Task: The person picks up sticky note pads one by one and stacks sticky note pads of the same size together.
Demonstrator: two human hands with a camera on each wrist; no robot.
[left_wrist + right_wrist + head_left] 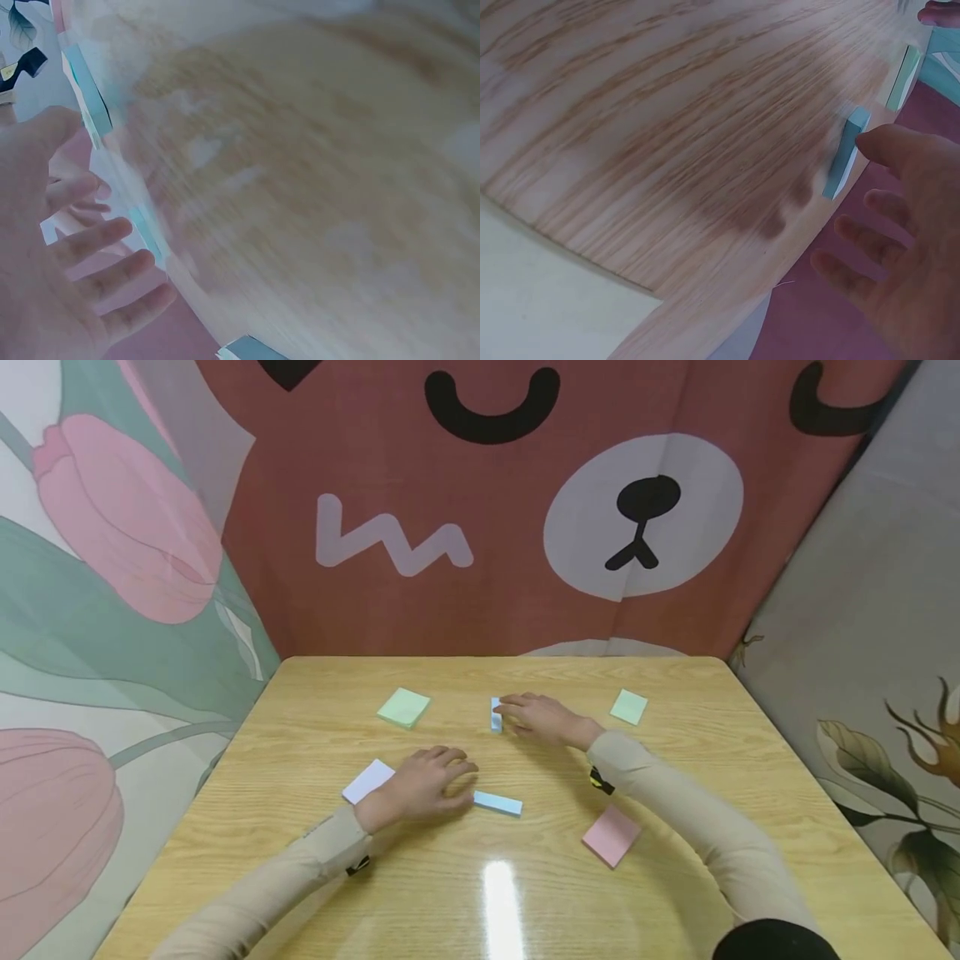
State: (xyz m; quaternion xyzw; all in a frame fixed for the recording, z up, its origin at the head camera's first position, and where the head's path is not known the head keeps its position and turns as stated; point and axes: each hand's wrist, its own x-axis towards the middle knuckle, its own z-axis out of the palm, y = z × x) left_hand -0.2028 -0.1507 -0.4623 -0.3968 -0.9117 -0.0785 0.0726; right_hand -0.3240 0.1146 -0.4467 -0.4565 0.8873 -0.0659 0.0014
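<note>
Two narrow blue strips lie near the middle of the worktop (420, 902): the far blue strip (496, 716), its long side running away from the person, and the near blue strip (498, 804), lying crosswise at a slight slant. The right hand (546, 718) is poised at the far strip, fingertips reaching over its edge; the left hand (427, 782) has its thumb at the left end of the near one. Both hands are loosely spread and grasp nothing; whether either thumb presses its strip or merely overlaps it cannot be told. Around them lie a large green pad (404, 707) at the far left, a small green pad (628, 707) at the far right, a pink pad (611, 836) at the near right, and a white pad (365, 781) partly hidden by the left hand. Beyond the worktop hangs a printed cloth (375, 610).

Probable faults: a thumb brushing a strip sideways could skew it, since the strips are slender and the glossy surface may offer little friction. The left wrist, lowered or drawn back, could nudge the white pad; a retreating right sleeve (675, 802) could likewise catch the pink one.
</note>
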